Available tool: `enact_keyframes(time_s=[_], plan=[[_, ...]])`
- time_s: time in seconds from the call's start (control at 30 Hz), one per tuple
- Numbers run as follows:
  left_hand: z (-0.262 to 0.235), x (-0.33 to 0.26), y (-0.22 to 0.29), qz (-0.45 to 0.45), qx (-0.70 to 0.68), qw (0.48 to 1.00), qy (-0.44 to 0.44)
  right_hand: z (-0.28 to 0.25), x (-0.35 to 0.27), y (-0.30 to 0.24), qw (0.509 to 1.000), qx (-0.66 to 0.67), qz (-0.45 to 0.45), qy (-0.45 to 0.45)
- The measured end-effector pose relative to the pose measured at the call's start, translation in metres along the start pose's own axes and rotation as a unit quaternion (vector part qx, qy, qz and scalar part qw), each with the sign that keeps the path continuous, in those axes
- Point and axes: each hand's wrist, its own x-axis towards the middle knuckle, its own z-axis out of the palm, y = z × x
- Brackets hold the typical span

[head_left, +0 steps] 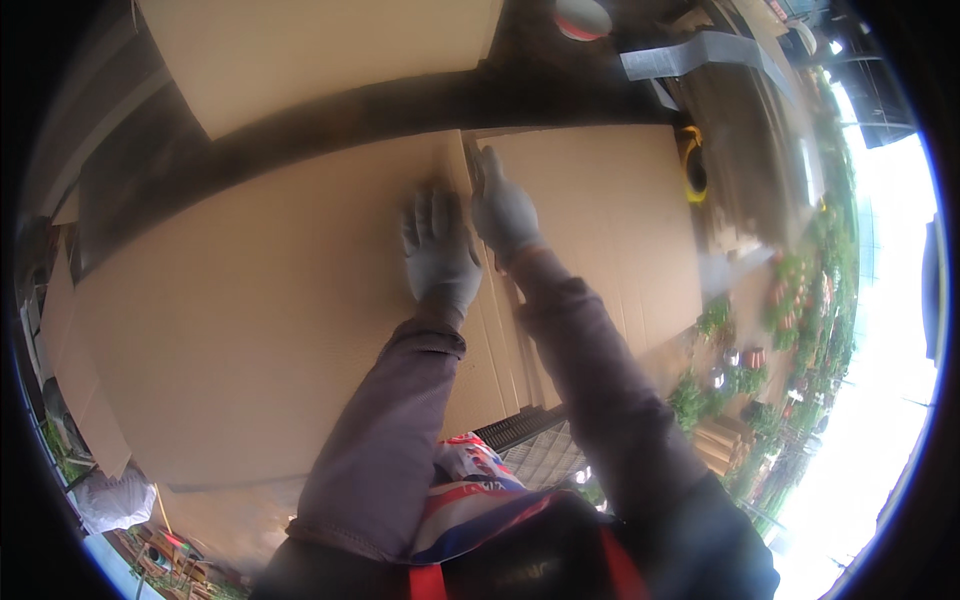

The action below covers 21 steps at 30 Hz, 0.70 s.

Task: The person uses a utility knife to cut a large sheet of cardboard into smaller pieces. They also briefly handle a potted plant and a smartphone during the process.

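A wide brown cardboard sheet [250, 300] lies in front of me, and a narrower cardboard panel [610, 220] adjoins it on the right along a crease or gap. Just left of that line, my left hand [440, 255] in a grey glove rests flat on the sheet, its fingers stretched out toward the far edge. My right hand [507, 212], gloved in grey too, stands on its side at the line, fingers extended forward. Nothing shows in either hand. Whatever lies under the right palm is hidden.
Another cardboard piece [330, 60] lies beyond a dark surface [400, 110]. A yellow-and-black ring-shaped object [694, 165] sits at the panel's right edge. Further right are stacked cardboard [755, 150] and a pale strip [700, 55]. Potted plants [745, 378] stand low at right; a white bag [115, 500] is at lower left.
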Motion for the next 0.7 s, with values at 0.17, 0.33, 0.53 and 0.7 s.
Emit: enact_keyframes(time_s=[0.17, 0.33, 0.53, 0.7], plan=[[-0.004, -0.002, -0.001, -0.013, 0.005, 1.000, 0.016, 0.013, 0.024, 0.000, 0.996, -0.024, 0.051, -0.062], [-0.003, 0.001, 0.000, -0.014, -0.010, 1.000, 0.018, 0.026, 0.035, 0.013, 0.996, -0.084, -0.019, -0.035], [-0.008, 0.000, 0.001, -0.026, -0.037, 0.999, -0.001, 0.018, 0.059, 0.004, 0.820, -0.446, -0.319, -0.165], [-0.001, -0.002, 0.001, -0.008, -0.019, 0.998, 0.060, 0.007, 0.038, -0.015, 0.984, -0.110, 0.021, -0.140]])
